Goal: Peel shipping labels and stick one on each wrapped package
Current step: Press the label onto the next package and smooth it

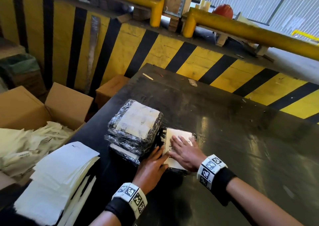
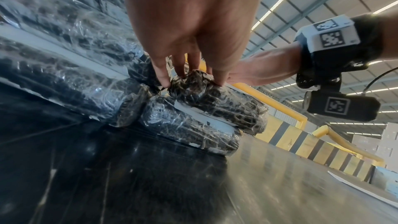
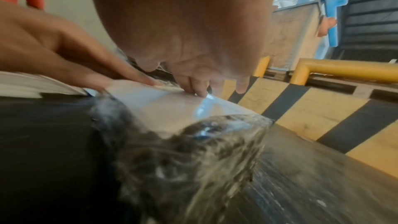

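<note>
My right hand lies flat, fingers straight and spread, pressing a white label onto the top of a black wrapped package. This package sits on the table just right of the stack of wrapped packages. My left hand, fingers straight, presses the package's edge nearest the stack. Left of the stack: a pile of label sheets.

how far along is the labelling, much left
Done: the wrapped stack already carries a top label. In hand: the right hand and left hand press a new label flat onto the package beside the stack. Left: no unlabelled package is in view, though a pile of label sheets lies nearby.
</note>
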Tool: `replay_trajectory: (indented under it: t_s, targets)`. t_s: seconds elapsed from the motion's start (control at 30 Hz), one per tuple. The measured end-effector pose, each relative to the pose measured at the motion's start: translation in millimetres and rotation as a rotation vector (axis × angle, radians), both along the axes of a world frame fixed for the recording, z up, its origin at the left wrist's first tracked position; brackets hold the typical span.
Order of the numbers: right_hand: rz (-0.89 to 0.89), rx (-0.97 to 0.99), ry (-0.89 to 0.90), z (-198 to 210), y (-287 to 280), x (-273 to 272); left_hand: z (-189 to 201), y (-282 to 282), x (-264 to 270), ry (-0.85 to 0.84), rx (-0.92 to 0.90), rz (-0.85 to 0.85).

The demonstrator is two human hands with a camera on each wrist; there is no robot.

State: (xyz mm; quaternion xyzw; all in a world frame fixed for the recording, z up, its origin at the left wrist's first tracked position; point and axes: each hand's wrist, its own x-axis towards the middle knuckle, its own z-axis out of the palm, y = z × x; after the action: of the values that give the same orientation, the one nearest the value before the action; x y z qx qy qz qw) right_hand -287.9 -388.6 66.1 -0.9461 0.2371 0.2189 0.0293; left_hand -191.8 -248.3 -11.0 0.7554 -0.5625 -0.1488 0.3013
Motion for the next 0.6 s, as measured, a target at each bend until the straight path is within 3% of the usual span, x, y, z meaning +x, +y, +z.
replay_trajectory:
  t_s: [0.4, 0.6]
  targets:
    - [-0.004, -0.004, -0.042, 1, -22, 49, 2, 2, 1, 0.005, 0.010, 0.002]
    - [0.068, -0.017, -0.060, -3, -4, 11, 1, 3, 1, 0.020, -0.026, -0.017]
